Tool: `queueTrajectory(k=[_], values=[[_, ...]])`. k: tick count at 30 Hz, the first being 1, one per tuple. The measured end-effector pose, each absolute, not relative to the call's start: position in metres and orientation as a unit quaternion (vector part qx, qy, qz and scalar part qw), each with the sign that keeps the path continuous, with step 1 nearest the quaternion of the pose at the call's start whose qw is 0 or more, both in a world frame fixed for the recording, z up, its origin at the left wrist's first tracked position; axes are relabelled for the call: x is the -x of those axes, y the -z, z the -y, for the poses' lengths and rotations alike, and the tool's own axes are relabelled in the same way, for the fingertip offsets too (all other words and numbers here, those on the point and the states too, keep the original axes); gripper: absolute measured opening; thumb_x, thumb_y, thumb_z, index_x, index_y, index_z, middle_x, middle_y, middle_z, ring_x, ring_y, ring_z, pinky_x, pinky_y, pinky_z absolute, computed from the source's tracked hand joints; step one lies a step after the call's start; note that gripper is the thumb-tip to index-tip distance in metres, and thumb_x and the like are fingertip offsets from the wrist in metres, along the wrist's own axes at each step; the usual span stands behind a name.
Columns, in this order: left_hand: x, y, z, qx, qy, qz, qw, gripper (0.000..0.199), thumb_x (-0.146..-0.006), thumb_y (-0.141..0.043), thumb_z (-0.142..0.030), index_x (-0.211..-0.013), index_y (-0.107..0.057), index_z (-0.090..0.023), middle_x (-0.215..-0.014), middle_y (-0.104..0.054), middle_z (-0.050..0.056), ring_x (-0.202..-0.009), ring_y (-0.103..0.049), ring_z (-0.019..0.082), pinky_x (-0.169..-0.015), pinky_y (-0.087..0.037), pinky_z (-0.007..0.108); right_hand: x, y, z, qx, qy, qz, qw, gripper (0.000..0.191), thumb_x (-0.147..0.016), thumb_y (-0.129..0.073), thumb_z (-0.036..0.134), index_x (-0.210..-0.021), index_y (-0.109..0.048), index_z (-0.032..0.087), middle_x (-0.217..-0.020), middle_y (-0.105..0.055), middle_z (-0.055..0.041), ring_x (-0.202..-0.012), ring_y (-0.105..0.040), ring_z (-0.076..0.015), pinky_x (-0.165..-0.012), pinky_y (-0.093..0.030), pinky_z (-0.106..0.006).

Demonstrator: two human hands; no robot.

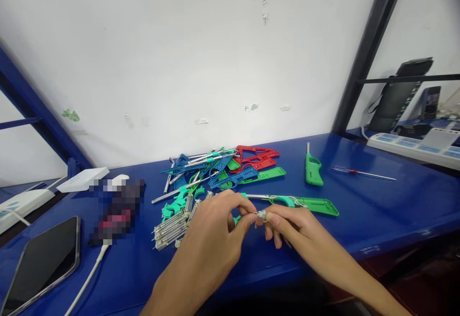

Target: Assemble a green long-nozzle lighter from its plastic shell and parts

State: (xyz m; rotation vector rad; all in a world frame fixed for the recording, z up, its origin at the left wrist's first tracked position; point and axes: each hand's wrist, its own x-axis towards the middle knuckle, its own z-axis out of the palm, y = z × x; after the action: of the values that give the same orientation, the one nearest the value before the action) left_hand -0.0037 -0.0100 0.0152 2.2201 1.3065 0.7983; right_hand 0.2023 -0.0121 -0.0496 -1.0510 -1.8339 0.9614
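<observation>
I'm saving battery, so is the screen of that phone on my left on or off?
Off, it seems: the phone lies face up, its screen dark with nothing lit.

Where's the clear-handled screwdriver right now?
In the head view, the screwdriver lies on the right, just beyond the green lighter.

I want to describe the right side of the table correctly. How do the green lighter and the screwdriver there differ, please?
The green lighter has an opaque, wide body; the screwdriver is slender, with a clear handle and red collar. The lighter's metal tip points toward the wall, while the screwdriver's longer shaft points right. Both lie on the blue table.
</observation>
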Motion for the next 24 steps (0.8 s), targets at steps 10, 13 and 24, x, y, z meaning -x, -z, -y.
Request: queueTrajectory(k=[10, 13, 24], values=[[0.0053, -0.0198, 0.0129, -0.812, -0.277, -0.481, 0.181, 0.017, -0.096, -0.064, -0.027, -0.081, -0.073, -0.025, -0.074, -0.067, -0.004, -0.061, -0.05, 0.013, -0.063, -0.037, 0.028, -0.2028, 0.0475, 0.0142, 0.434, -0.379, 0.723, 0.382, 0.033, -0.106, -0.054, 0.052, -0.1, -0.073, 0.025, -0.08, -0.065, 0.0041, -0.068, -0.057, -0.0111, -0.067, -0.043, -0.025], [0.0082, -0.0169, 0.0111, -0.812, -0.271, -0.482, 0.186, 0.014, -0.095, -0.065, -0.028, -0.085, -0.074, -0.026, -0.076, -0.068, -0.004, -0.062, -0.051, 0.014, -0.062, -0.037, 0.028, -0.2026, 0.0477, 0.0144, 0.435, -0.375, 0.724, 0.383, 0.034, -0.107, -0.052, 0.052, -0.098, -0.072, 0.026, -0.081, -0.065, 0.0045, -0.068, -0.057, -0.0104, -0.067, -0.043, -0.024], [0.0102, -0.0151, 0.0119, -0.822, -0.27, -0.471, 0.171, 0.013, -0.094, -0.067, -0.025, -0.104, -0.074, -0.029, -0.094, -0.074, -0.004, -0.064, -0.058, 0.013, -0.071, -0.044, 0.031, -0.2012, 0.0496, 0.0136, 0.437, -0.369, 0.724, 0.385, 0.034, -0.107, -0.053, 0.051, -0.094, -0.071, 0.025, -0.081, -0.066, 0.0045, -0.068, -0.059, -0.0107, -0.068, -0.044, -0.025]])
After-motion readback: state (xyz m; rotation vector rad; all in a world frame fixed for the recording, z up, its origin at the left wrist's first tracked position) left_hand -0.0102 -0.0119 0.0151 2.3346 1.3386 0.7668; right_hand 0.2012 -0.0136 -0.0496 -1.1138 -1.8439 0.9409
